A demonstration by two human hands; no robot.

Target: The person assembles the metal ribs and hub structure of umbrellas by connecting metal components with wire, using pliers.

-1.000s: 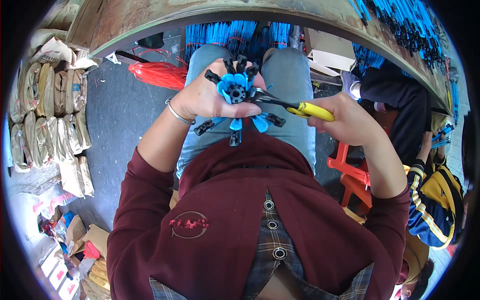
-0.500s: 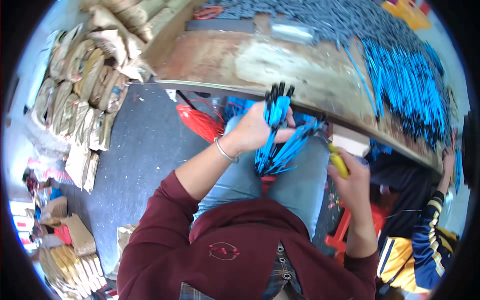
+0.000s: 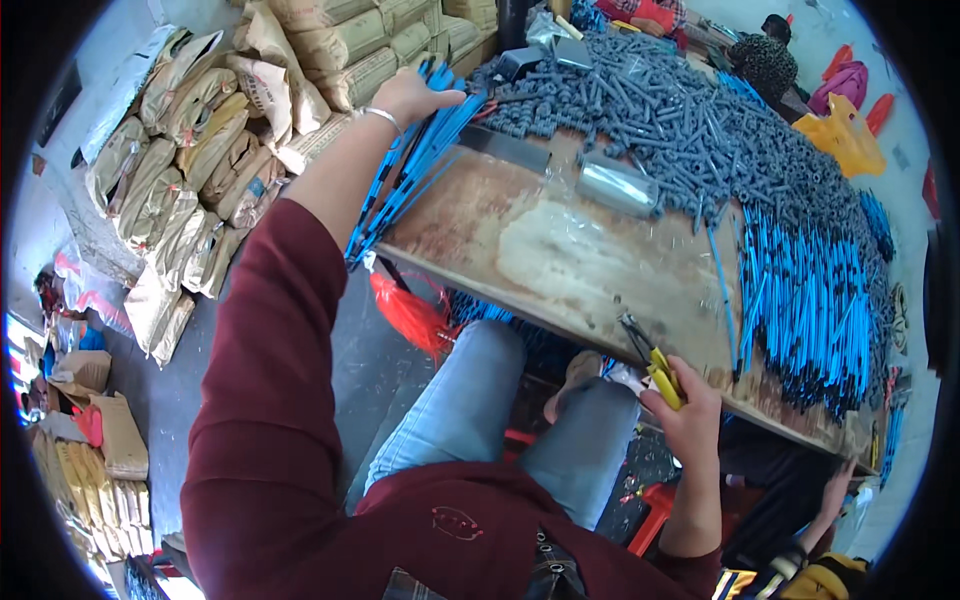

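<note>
My left hand [image 3: 408, 97] is stretched out to the far left end of the workbench, closed over the upper end of a bundle of long, thin blue strips with black ends [image 3: 412, 165]. The bundle slants down past the bench's left edge. In my right hand [image 3: 690, 415], near the front edge, is a pair of pliers with yellow handles [image 3: 663, 378]. Their dark metal jaws point up and left over the tabletop and look slightly apart, with nothing visible between them. A dense row of similar blue strips [image 3: 805, 300] lies at the bench's right side.
The wooden workbench [image 3: 460, 215] carries a large heap of grey plastic plugs [image 3: 650, 100] and a clear roll [image 3: 617, 185]. Filled sacks [image 3: 200, 130] are stacked at left. Red strands [image 3: 408, 310] hang below the bench. Another person's hand [image 3: 836, 490] rests at the right corner.
My left hand has carried the blue bundle from above my lap to the bench's far left end. My right hand has kept the pliers, now over the front edge. The view has shifted.
</note>
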